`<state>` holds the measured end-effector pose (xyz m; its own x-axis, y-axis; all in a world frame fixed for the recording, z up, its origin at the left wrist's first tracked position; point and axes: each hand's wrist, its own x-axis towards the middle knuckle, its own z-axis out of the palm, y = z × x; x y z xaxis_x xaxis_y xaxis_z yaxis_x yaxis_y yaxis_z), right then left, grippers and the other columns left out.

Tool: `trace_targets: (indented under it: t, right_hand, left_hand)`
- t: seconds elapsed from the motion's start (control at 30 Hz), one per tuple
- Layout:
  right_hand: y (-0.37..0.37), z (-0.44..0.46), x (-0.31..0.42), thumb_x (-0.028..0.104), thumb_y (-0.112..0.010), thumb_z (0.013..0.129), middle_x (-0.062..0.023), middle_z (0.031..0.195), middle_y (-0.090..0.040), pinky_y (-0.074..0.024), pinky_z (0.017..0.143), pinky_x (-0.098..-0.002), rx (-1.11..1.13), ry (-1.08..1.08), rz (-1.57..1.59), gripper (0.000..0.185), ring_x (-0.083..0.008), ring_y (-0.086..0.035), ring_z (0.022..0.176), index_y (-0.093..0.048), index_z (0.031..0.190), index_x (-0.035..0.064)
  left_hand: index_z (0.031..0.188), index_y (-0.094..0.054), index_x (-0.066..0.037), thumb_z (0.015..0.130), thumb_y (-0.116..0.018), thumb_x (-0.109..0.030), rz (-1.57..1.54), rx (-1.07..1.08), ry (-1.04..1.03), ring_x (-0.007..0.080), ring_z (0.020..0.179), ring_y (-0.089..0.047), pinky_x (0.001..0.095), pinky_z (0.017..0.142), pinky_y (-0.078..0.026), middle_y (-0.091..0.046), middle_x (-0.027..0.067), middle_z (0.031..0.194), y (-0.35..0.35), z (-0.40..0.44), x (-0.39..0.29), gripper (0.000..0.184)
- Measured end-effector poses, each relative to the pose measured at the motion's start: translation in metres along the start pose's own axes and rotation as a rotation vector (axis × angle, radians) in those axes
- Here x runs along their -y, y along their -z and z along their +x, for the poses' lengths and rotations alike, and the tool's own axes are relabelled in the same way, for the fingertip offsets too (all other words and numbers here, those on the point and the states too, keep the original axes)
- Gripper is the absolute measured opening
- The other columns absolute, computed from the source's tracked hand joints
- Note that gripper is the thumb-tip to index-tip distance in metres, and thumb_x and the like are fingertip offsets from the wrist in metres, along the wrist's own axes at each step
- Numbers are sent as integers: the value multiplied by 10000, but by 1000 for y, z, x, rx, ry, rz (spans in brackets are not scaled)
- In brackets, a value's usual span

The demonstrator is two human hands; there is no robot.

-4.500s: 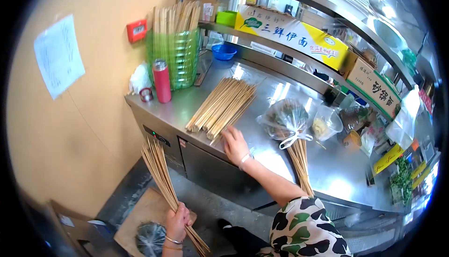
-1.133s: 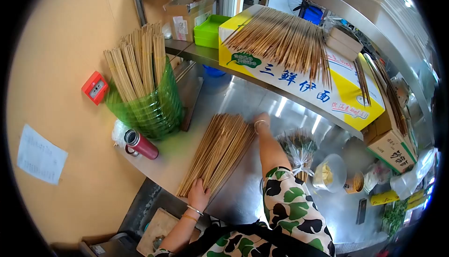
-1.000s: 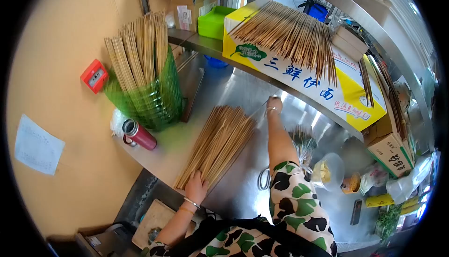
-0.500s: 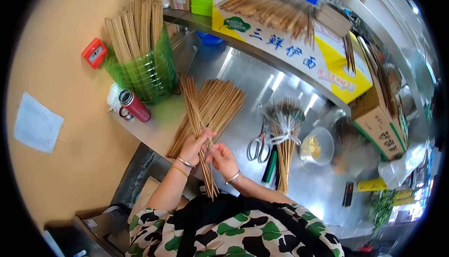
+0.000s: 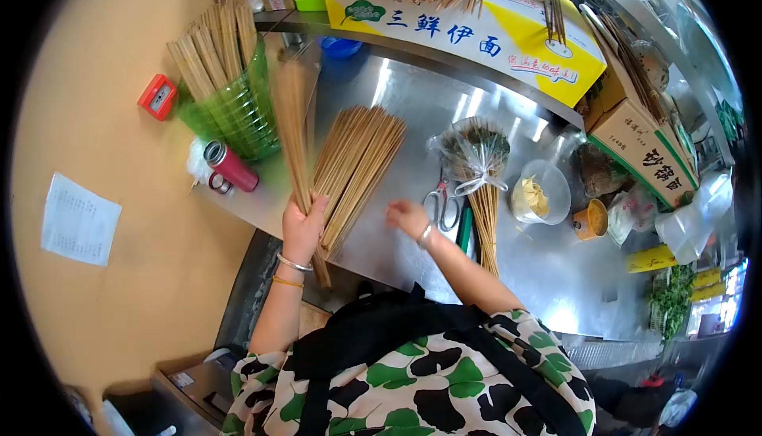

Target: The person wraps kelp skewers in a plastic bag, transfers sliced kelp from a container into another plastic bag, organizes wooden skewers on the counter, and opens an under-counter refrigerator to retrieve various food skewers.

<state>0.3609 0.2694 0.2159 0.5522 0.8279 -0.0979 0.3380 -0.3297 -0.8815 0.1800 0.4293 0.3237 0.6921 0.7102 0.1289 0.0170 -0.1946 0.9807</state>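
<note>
My left hand [image 5: 302, 231] is closed around a bundle of thin bamboo skewers [image 5: 294, 138], which stands tilted and is blurred toward its top. Beside it, a large pile of skewers [image 5: 361, 170] lies on the steel table. My right hand [image 5: 407, 218] hovers over the table between that pile and a pair of scissors [image 5: 447, 207]; its fingers are bent and smeared by motion. Right of the scissors is a skewer bunch [image 5: 484, 233], its far end wrapped in a clear bag [image 5: 476, 150] tied with white. A green stick-like object [image 5: 465, 228] lies between them.
A green basket [image 5: 238, 118] full of skewers and a red flask [image 5: 232, 167] stand at the left. To the right are a clear tub [image 5: 549, 190] with yellowish pieces and an orange cup [image 5: 590, 220]. A yellow-white carton [image 5: 468, 35] with skewers on top sits on the back shelf.
My right hand has come away from the skewers in my left hand and moved right, toward the scissors. My left hand has shifted up and left with the bundle. The view has shifted.
</note>
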Motion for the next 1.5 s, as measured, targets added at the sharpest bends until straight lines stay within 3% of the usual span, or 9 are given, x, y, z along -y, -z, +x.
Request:
trace_targets:
  t: [0.03,0.2,0.3,0.63,0.93,1.1,1.23,1.3,1.5]
  right_hand:
    - [2,12,6,199,-612,801,-113,923,-662,-504,732,-319,-76,10,-92,303,-202,-640,833,-612,1053,31]
    - [-26,67,25,153,-614,741,-151,844,-664,-504,719,-332,-207,78,-410,271,-263,-648,816,-637,978,22]
    - [-40,100,30,141,-602,726,-203,860,-653,-500,741,-366,-44,-391,92,239,-311,-639,841,-644,916,3]
    - [-61,118,12,63,-538,723,-192,1054,-604,-446,887,-373,-61,53,-301,311,-354,-545,1035,-590,1027,17]
    - [-18,41,1,112,-531,710,-68,922,-565,-472,773,-313,194,876,-931,206,-225,-531,881,-606,890,46]
    - [-23,69,-4,164,-546,694,-32,816,-547,-486,699,-295,389,990,-1052,121,-195,-533,799,-584,776,84]
    - [-4,62,24,172,-549,693,-12,788,-534,-494,617,-287,336,1160,-976,102,-190,-535,772,-574,762,102]
    - [3,54,40,168,-549,694,-10,788,-526,-494,597,-275,311,1189,-915,94,-186,-534,779,-569,760,105]
    - [25,16,92,123,-592,696,-63,948,-555,-508,658,-274,188,1091,-807,151,-207,-545,920,-571,841,85]
  left_hand:
    - [849,-534,-27,857,-613,-185,483,-65,-201,202,566,-579,309,566,-479,-563,51,641,2,-1,-5,177]
    - [864,-566,-4,714,-731,-253,609,-40,-53,311,716,-625,377,652,-486,-631,173,754,5,-24,83,334]
    - [954,-553,-16,681,-751,-290,918,4,-40,360,783,-616,426,696,-489,-631,205,817,-1,-24,123,435]
    - [918,-573,-12,614,-790,-232,667,-102,292,359,812,-620,422,712,-496,-643,195,838,26,31,86,434]
    - [960,-529,22,778,-667,-185,677,-53,-41,339,736,-631,396,666,-508,-643,196,812,19,20,101,308]
    - [992,-533,16,908,-535,-182,-22,349,665,179,693,-628,290,638,-525,-638,119,806,-25,21,111,215]
    - [1003,-529,19,929,-503,-182,-175,363,659,206,737,-632,324,665,-538,-628,121,842,-29,18,106,216]
    - [1020,-519,17,929,-514,-199,-673,547,960,206,799,-625,346,668,-539,-611,123,928,-22,10,75,234]
    - [1107,-493,-39,928,-522,-173,-899,573,920,52,576,-423,195,509,-400,-504,21,811,-16,-5,55,225]
